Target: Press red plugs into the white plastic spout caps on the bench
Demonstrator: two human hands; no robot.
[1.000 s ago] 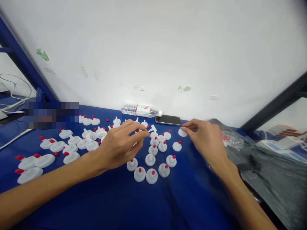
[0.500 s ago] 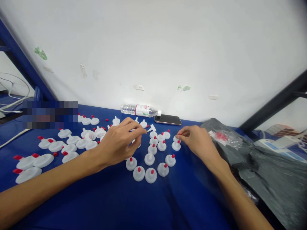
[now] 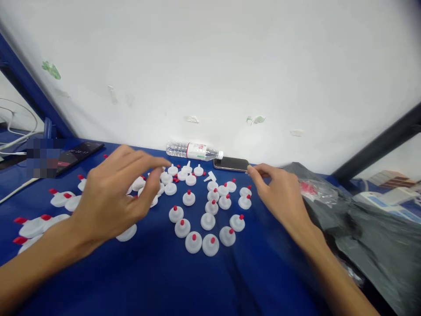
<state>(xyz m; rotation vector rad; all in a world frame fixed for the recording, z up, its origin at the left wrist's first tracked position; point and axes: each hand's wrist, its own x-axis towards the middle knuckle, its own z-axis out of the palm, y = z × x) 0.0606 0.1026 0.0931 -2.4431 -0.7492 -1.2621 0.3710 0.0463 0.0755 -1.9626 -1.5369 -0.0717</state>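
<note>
My left hand [image 3: 115,195] hovers over the left-hand heap of white nozzle caps, thumb and forefinger apart with nothing visible between them. It hides part of the heap. On the right, my right hand [image 3: 279,188] is raised just beyond a pair of red-tipped caps [image 3: 244,201], thumb and fingertips slightly apart, holding nothing that I can see. Between the hands, several white round caps with red tips stand upright in a curved outline, among them a front cap [image 3: 210,245]. One white cap [image 3: 208,221] in the middle shows no red tip.
A clear water bottle [image 3: 194,151] lies against the wall beside a dark phone [image 3: 231,164]. Another phone [image 3: 79,153] lies at the back left. Black plastic sheeting [image 3: 365,237] and a clear bag with red pieces [image 3: 317,192] cover the right side of the blue table [image 3: 164,281].
My left hand has moved left, away from the standing caps, uncovering several of them. My right hand has let go of the far-right red-tipped cap and lifted slightly away.
</note>
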